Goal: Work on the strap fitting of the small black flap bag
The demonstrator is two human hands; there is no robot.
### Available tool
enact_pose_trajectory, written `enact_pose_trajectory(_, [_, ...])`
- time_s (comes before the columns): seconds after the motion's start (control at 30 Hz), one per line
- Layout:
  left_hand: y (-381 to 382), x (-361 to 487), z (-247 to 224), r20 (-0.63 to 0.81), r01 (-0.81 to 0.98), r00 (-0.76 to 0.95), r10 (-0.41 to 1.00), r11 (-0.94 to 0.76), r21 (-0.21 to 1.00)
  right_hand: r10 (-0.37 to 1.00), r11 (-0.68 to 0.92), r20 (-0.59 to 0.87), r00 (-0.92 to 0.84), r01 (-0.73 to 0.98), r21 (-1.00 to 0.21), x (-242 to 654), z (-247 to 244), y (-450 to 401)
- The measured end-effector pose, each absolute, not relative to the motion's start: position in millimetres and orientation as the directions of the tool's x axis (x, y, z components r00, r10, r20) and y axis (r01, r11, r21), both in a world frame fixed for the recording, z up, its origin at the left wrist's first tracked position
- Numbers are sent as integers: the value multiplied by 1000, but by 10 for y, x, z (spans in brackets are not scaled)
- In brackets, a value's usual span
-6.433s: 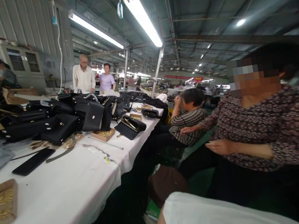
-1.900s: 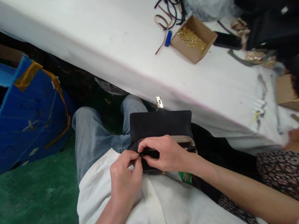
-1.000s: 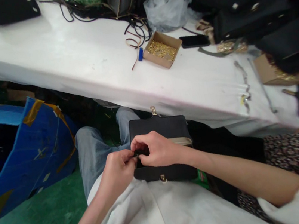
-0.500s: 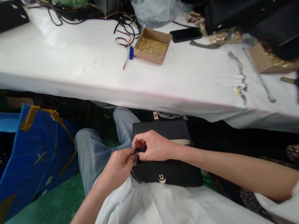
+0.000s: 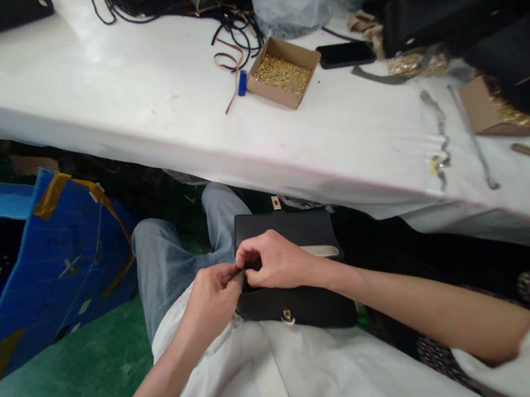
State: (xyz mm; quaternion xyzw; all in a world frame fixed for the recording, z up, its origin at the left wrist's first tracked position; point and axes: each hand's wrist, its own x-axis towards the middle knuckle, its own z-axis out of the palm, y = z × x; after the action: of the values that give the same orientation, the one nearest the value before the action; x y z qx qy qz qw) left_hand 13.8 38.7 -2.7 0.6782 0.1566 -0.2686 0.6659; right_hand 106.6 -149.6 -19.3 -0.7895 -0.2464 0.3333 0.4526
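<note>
A black bag [image 5: 295,234] lies on the person's lap, just under the white table's [image 5: 140,111] near edge. The left hand [image 5: 211,301] and right hand [image 5: 275,264] meet at the bag's left end, fingers curled and pinching something too small to make out. Beyond the bag, on the table, sits a box [image 5: 282,80] of gold fittings.

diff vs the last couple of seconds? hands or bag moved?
Little changed. Both hands stay pinched together at the left edge of the black bag on the lap: left hand and right hand in the same grip. The head view shifted, so the table and the box of gold parts only appear displaced.
</note>
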Motion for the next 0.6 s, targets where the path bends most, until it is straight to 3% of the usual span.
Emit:
enact_pose_trajectory(0.17, [387, 87, -55, -519, 473, 847, -117, -280, 835, 711, -456, -307, 633, 83, -886, 1054, -180, -1500])
enact_pose_trajectory(0.33, [360, -20, 5, -433, 347, 901, -24, -558, 754, 713, -469, -320, 624, 85, -879, 1020, -177, -1475])
enact_pose_trajectory(0.6, [331, -88, -108, -385, 355, 919, 82, -594, 722, 741, -416, -273, 614, 101, -904, 1006, -189, -1459])
